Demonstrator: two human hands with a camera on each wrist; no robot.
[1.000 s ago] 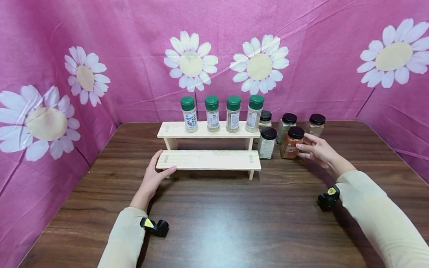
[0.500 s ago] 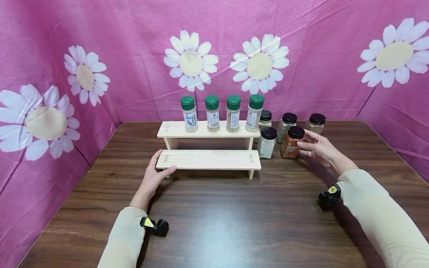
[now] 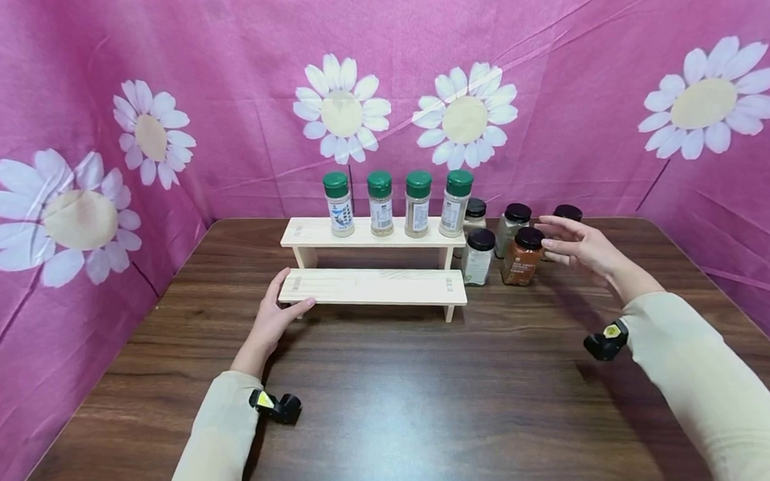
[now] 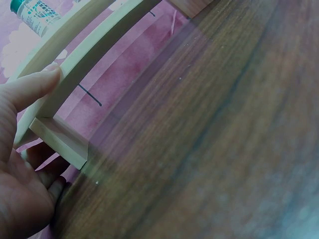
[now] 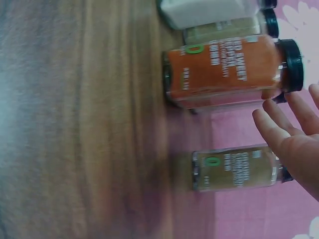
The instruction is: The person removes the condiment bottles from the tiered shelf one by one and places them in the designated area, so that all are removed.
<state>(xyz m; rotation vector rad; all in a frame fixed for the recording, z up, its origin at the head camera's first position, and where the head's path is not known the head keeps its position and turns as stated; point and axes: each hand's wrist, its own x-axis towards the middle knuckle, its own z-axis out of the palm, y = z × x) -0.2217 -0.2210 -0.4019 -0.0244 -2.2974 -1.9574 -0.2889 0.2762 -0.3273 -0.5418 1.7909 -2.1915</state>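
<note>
Left hand (image 3: 270, 322) sits at the left end of the wooden rack (image 3: 372, 286), thumb laid along the front edge of the lower shelf and the other fingers tucked round the end by the leg. The left wrist view shows the thumb (image 4: 30, 89) pressed flat on the shelf edge, so it's holding the rack rather than just lying next to it. That forearm runs straight back toward the body, low over the table (image 3: 429, 409).

Right hand (image 3: 579, 244) is raised just off the right end of the rack, palm facing left, fingers straight and a bit spread, gripping nothing. The fingertips (image 5: 279, 117) hang close to the black cap of the red spice jar (image 3: 521, 257) without touching it; there's a visible gap in the right wrist view. The wrist is lifted, with the sleeve angling down and back.

The red jar stands upright on the table right of the rack's lower shelf. A pale jar (image 3: 477, 256) sits between it and the rack, and more black-capped jars (image 3: 512, 225) are behind. Four green-capped bottles (image 3: 396, 203) stand in a row on the rack's upper shelf.
</note>
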